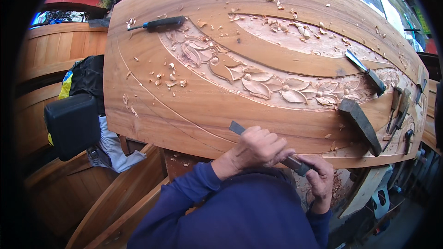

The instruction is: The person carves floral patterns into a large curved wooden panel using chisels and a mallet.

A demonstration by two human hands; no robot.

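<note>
left hand (pixel 264 146) encircles a likely chisel (pixel 296 165) at mid-length.

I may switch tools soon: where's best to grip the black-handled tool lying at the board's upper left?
Probably its thick black handle, from above and the right: that end points right, while the slim shaft points left.
</note>
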